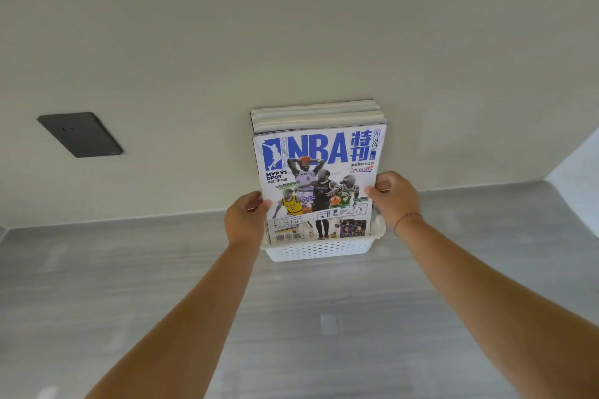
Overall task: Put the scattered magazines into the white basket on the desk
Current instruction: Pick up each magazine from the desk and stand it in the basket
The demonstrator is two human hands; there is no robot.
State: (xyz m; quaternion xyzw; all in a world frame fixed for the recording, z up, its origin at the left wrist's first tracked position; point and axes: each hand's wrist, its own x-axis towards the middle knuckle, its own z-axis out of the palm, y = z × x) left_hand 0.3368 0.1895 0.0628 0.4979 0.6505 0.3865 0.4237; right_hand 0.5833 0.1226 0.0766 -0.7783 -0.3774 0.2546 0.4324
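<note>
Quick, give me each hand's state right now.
Left hand: closed on the NBA magazine's left edge.
Right hand: closed on its right edge.

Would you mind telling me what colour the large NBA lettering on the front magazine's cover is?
Blue on a white cover, seen in the head view: NBA lettering on the front magazine.

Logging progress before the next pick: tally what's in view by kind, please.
White basket: 1
Front magazine with NBA cover: 1
Magazines stacked behind it: several, exact count unclear
Hands: 2, left hand and right hand
Dark wall plate: 1
Total: 5 countable, plus the rear stack
</note>
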